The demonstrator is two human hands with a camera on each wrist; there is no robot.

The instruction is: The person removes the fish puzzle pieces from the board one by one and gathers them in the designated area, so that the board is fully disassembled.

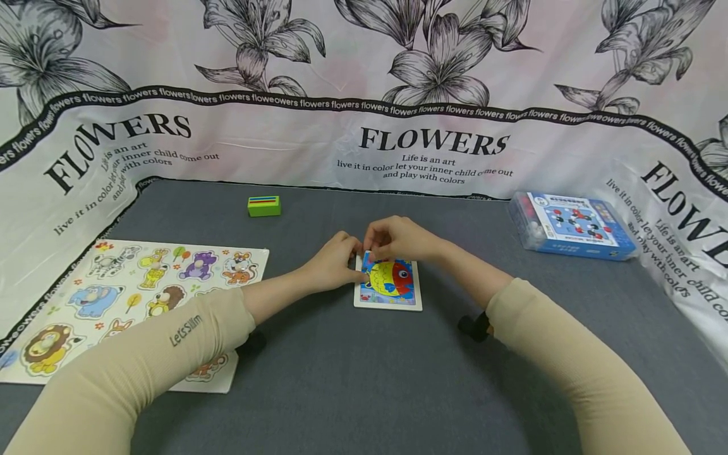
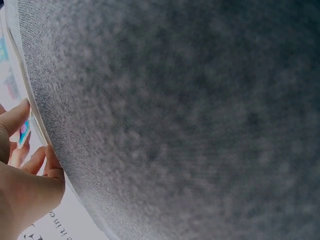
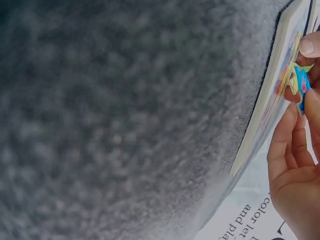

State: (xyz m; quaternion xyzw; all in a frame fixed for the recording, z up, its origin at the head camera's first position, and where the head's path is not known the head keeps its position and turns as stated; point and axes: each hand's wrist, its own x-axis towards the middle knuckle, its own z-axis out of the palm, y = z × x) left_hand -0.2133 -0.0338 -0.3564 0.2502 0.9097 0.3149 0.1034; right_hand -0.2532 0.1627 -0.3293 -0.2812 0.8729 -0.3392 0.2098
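A small jigsaw puzzle (image 1: 388, 299) with a white frame and a yellow-and-red fish picture lies on the grey cloth. My right hand (image 1: 402, 237) pinches a blue puzzle piece (image 3: 302, 85) with a pink mark and yellow edge between thumb and fingertips, over the puzzle's upper left corner. At the left side, my left hand (image 1: 337, 262) holds the puzzle's edge, its thumb over the picture and its curled fingers at the frame (image 2: 37, 112). The upper left part of the picture is partly hidden by both hands.
A large animal puzzle board (image 1: 133, 303) lies at left, partly under the left forearm. A green box with coloured stripes (image 1: 264, 206) sits farther back. At right rests a clear-and-blue plastic case (image 1: 574, 226). Flower-printed fabric (image 1: 273, 139) rises along the back.
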